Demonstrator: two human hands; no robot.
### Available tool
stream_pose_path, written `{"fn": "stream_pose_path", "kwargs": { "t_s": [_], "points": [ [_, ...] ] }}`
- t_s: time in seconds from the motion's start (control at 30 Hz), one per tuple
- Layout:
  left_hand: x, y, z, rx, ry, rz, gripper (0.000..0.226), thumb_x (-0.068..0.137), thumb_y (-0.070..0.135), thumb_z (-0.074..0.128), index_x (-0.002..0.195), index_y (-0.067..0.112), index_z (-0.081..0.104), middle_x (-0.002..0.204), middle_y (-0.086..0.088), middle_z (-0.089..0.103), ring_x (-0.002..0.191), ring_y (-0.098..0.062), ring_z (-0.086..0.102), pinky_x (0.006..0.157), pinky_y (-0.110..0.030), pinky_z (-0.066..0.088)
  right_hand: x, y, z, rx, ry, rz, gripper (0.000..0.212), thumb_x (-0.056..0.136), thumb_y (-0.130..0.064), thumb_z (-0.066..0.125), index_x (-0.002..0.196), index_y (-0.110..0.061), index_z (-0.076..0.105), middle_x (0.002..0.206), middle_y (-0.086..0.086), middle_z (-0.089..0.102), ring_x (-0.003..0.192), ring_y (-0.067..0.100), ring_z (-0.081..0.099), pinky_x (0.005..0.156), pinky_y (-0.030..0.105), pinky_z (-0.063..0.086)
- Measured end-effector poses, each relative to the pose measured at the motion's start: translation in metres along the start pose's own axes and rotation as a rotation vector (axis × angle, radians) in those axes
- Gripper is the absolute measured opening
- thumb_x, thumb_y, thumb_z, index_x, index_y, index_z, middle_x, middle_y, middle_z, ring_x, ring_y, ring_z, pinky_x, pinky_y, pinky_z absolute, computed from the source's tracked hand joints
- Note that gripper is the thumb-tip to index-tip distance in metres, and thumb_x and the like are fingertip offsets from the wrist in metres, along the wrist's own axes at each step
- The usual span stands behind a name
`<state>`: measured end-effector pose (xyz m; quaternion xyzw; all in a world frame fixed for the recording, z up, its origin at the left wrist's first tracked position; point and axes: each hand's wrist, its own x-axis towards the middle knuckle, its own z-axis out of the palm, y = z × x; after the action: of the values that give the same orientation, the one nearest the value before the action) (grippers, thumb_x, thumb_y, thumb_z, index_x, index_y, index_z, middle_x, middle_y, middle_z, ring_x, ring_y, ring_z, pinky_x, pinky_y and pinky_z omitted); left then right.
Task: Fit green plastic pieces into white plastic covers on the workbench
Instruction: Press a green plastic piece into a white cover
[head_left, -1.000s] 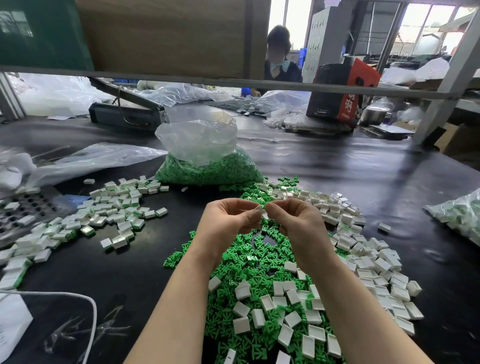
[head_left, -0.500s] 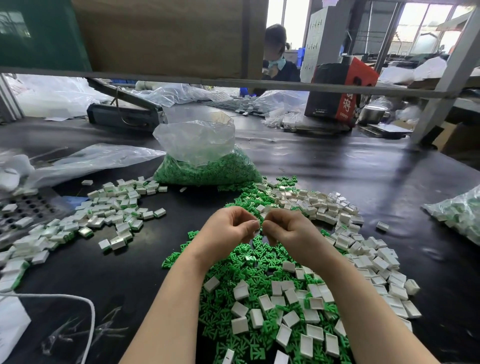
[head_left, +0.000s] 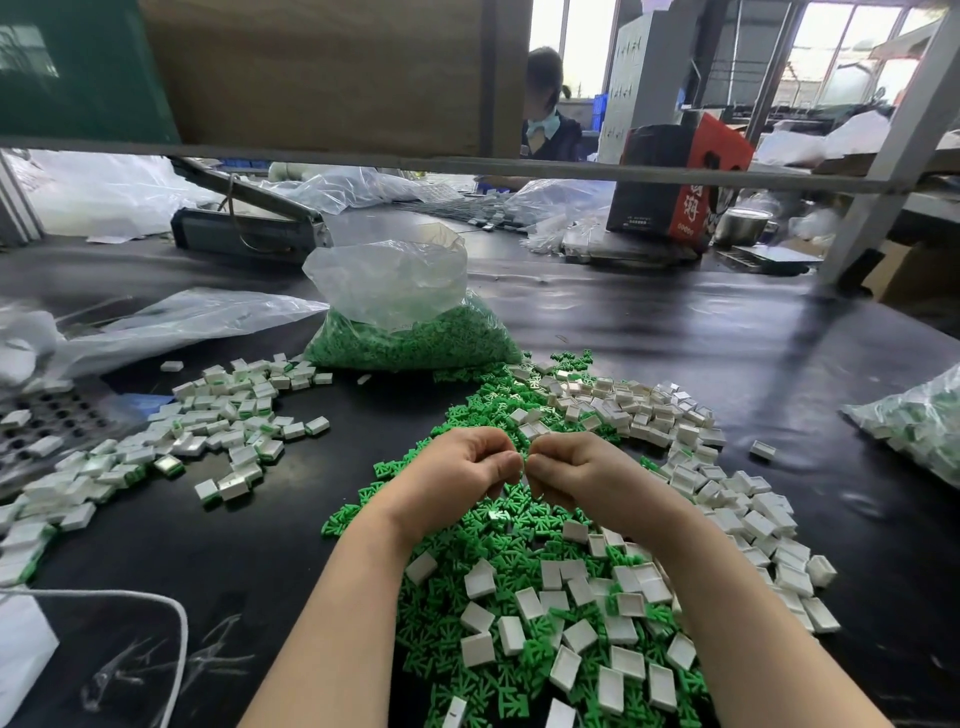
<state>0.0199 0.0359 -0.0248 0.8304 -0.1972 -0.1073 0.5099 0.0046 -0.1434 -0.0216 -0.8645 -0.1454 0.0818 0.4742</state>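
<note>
The red and black box (head_left: 675, 182) at one o'clock carried large dark characters on its red side, too blurred to read. Both hands met knuckle to knuckle above the heap: the left hand (head_left: 457, 480) and the right hand (head_left: 576, 475) had their fingers curled tight, pinching something between the fingertips that could not be made out. Beneath them lay flat, branching green pieces (head_left: 467, 551) mixed with smooth, boxy white covers (head_left: 623, 629). At nine o'clock sat fitted covers (head_left: 228, 431) on the glossy black workbench (head_left: 675, 332). A crinkled clear bag (head_left: 405, 312) of green pieces stood at twelve.
</note>
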Motion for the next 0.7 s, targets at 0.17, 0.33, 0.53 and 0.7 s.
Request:
{"fn": "stream_pose_path", "kwargs": {
  "t_s": [0.17,0.33,0.53,0.7],
  "points": [
    [0.0000,0.0021,0.0008,0.038,0.024,0.019,0.022,0.097,0.016,0.057,0.076,0.017,0.063,0.066,0.002,0.060,0.060,-0.014,0.044,0.059,-0.028,0.034,-0.0007,-0.0004,0.0004,-0.033,0.014,-0.033,0.030,0.098,-0.018,0.054,0.069,-0.017,0.057,0.060,-0.003,0.045,0.059,0.013,0.039,0.060,0.032,0.033],
    [-0.0011,0.0028,-0.0025,0.064,0.042,0.051,0.018,0.096,0.014,0.057,0.081,0.008,0.065,0.056,0.008,0.047,0.054,-0.012,0.036,0.054,-0.026,0.030,-0.0008,-0.0034,0.0003,-0.090,0.027,-0.074,0.030,0.097,-0.017,0.055,0.068,-0.019,0.056,0.059,-0.005,0.043,0.054,0.008,0.036,0.055,0.027,0.031],
    [-0.0013,0.0006,-0.0031,0.102,0.058,0.070,0.017,0.095,0.015,0.059,0.078,0.016,0.066,0.059,0.004,0.048,0.055,-0.011,0.037,0.055,-0.026,0.032,-0.0024,-0.0047,0.0018,-0.136,0.048,-0.095,0.027,0.097,-0.015,0.055,0.070,-0.016,0.056,0.060,-0.008,0.044,0.054,0.006,0.036,0.053,0.023,0.031],
    [-0.0003,-0.0014,-0.0046,0.133,0.078,0.102,0.018,0.093,0.016,0.061,0.077,0.019,0.065,0.056,0.009,0.046,0.053,-0.009,0.037,0.052,-0.026,0.031,-0.0017,-0.0046,0.0027,-0.174,0.077,-0.131,0.022,0.097,-0.014,0.055,0.075,-0.011,0.058,0.058,-0.011,0.043,0.053,0.003,0.036,0.053,0.022,0.030]
  ]
}}
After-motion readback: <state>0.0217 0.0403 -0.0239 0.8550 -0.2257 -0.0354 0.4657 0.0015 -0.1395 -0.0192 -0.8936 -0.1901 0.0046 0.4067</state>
